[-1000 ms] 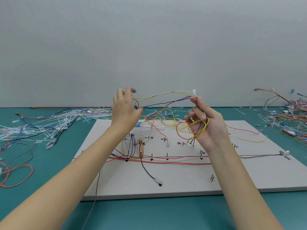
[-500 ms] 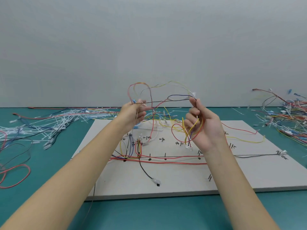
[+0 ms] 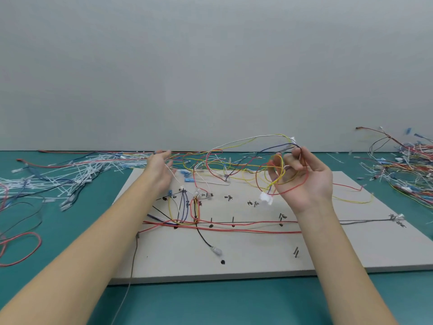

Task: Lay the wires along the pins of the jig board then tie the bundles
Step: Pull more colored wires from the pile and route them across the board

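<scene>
One wire bundle point(image 3: 246, 158) arcs left from right hand point(image 3: 307, 181).

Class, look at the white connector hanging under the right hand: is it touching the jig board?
Apart. The head view shows the white connector dangling on wires held in the raised right hand, hanging in the air above the jig board.

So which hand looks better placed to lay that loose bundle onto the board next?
Probably the right hand: it grips the wire bundle above the jig board. The left hand is open, holding nothing.
</scene>
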The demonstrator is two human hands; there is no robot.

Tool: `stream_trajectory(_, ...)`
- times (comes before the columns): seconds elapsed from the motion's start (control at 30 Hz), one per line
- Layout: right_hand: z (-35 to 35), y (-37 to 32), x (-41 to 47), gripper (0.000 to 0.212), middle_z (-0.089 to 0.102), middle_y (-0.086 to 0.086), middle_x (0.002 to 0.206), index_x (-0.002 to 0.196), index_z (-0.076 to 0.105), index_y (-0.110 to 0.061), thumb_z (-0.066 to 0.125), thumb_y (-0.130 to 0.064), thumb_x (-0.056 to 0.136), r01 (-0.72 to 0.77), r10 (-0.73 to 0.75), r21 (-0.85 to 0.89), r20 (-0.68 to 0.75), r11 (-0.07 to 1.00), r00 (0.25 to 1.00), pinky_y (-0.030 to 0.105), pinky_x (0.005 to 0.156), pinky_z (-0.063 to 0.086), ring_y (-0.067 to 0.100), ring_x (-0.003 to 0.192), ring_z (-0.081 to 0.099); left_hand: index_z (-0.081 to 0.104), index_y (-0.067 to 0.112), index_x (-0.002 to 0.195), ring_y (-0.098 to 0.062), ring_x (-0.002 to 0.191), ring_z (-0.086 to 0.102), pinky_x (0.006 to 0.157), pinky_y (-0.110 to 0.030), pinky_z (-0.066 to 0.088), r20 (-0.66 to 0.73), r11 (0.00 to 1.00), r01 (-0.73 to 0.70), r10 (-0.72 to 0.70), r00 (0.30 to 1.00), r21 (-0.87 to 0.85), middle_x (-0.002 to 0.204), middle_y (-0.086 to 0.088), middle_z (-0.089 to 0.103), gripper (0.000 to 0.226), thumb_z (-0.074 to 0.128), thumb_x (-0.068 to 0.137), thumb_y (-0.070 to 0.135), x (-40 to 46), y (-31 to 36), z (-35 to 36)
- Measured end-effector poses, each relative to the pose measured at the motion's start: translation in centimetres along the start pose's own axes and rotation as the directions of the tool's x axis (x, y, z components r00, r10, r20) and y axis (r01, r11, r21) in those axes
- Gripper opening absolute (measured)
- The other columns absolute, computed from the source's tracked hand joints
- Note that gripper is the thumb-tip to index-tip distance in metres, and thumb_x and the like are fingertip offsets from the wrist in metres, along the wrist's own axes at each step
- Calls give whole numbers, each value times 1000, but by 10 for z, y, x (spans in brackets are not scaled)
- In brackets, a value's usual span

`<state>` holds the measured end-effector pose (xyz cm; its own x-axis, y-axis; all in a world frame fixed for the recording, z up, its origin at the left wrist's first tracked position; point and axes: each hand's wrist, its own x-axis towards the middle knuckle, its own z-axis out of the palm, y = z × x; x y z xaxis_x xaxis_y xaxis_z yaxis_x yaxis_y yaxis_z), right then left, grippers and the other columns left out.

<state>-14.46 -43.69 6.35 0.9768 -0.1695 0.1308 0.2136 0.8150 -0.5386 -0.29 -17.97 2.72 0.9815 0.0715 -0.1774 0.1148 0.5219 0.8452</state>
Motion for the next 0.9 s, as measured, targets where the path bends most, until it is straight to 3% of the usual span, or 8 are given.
stream_trajectory(0.13, -4, -8, 1, 12, 48, -7, 56, 68, 67, -16, 62, -22, 77, 29, -28, 19, -64, 999, 998, 39, 101, 38, 22, 85, 62, 34, 26, 122, -20, 116, 42, 78, -34, 42, -38, 996, -38, 41, 998, 78, 130, -7, 44, 40, 53, 95, 3, 5, -1, -5)
stream_trajectory(0.23, -3, -12, 2, 21, 58, -7, 67, 74, 70, -19, 56, -25, 88, 31, -30, 31, -38, 999, 999, 35, 89, 42, 19, 80, 62, 31, 22, 123, -17, 87, 47, 61, -26, 38, -27, 961, -50, 60, 998, 272, 109, -7, 45, 45, 56, 93, 0, 8, -6, -9)
stream_trajectory(0.33, 0, -7, 4, 22, 61, -7, 75, 83, 69, -20, 52, -27, 95, 15, -15, 24, 3, 1000, 1000, 29, 78, 42, 14, 73, 59, 33, 19, 118, -15, 80, 50, 64, -25, 44, 7, 917, -16, 15, 1000, 399, 112, -9, 47, 39, 58, 93, 3, 9, -5, -11)
stream_trajectory(0.4, 1, -3, 5, 22, 60, -6, 77, 88, 69, -20, 51, -27, 97, 9, -9, 10, 25, 1000, 1000, 27, 73, 44, 13, 71, 58, 36, 15, 133, -18, 84, 55, 68, -27, 47, 32, 894, -24, 11, 999, 447, 122, -11, 47, 48, 59, 93, 3, 6, -2, -11)
stream_trajectory(0.53, 3, 1, 6, 26, 60, -5, 75, 86, 72, -18, 50, -26, 98, 2, -4, 33, 45, 999, 999, 28, 84, 45, 14, 72, 61, 47, 9, 125, -18, 76, 57, 68, -29, 49, 72, 847, -39, 1, 997, 531, 111, -14, 55, 32, 58, 95, 9, -4, 3, -10)
stream_trajectory(0.6, 3, 1, 6, 28, 61, -4, 75, 85, 72, -17, 49, -25, 98, 0, -5, 83, 58, 997, 998, 29, 91, 44, 15, 73, 62, 55, 8, 116, -17, 76, 56, 67, -28, 47, 95, 730, -59, -8, 995, 681, 103, -10, 60, 23, 57, 97, 23, -8, 6, -10)
stream_trajectory(0.73, 1, 2, 6, 29, 61, -3, 73, 82, 74, -16, 50, -25, 97, 6, -10, 101, 37, 995, 999, 30, 93, 44, 16, 72, 63, 66, 3, 93, -17, 59, 44, 51, -23, 35, 113, 414, -108, 11, 993, 904, 75, -8, 58, 43, 41, 102, 37, -11, 11, -12)
stream_trajectory(0.9, -1, 6, 8, 26, 59, -4, 71, 85, 74, -16, 52, -25, 96, -21, 20, 71, 6, 997, 1000, 31, 95, 40, 13, 67, 62, 62, 4, 73, -10, 41, 38, 36, -13, 29, 93, 531, -16, -119, 989, 847, 56, -4, 49, 45, 36, 102, 26, -19, 25, 1)
